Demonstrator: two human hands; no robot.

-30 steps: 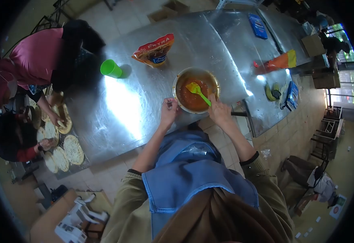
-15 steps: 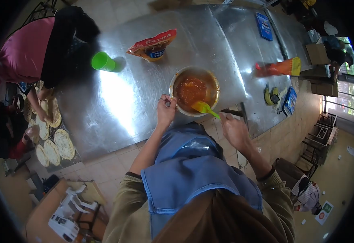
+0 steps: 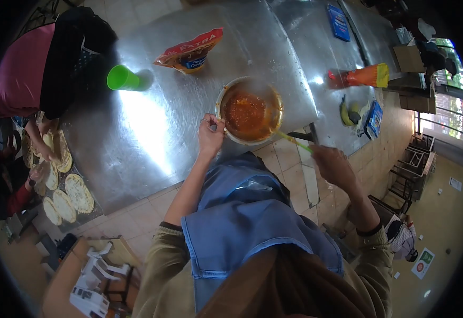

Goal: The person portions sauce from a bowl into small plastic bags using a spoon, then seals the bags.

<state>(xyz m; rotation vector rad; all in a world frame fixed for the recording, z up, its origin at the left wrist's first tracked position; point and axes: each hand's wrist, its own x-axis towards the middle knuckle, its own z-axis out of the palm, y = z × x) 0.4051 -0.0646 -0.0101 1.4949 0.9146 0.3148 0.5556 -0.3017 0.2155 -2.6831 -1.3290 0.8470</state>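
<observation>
A metal bowl (image 3: 220,111) of reddish-orange sauce (image 3: 245,112) with pale specks stands at the near edge of the steel table. My left hand (image 3: 210,135) pinches its rim on the left side, thumb and fingers closed. In my right hand (image 3: 331,163) is the handle of a green spatula (image 3: 296,141), fingers wrapped round it. The spatula slants from the hand to the bowl's right rim, its head seen nearly edge-on there. Sauce coats the inner wall.
On the steel table (image 3: 186,98) stand a green cup (image 3: 123,78) and a red-and-brown pouch (image 3: 191,51). Rightward lie an orange bag (image 3: 366,77), bananas (image 3: 346,113) and blue packages (image 3: 373,120). At left, other people's hands (image 3: 45,151) are over topped flatbreads (image 3: 79,193).
My right hand has moved right, drawing the spatula from the sauce to the bowl's right rim. The left hand keeps its hold on the rim. The whole view has shifted slightly.
</observation>
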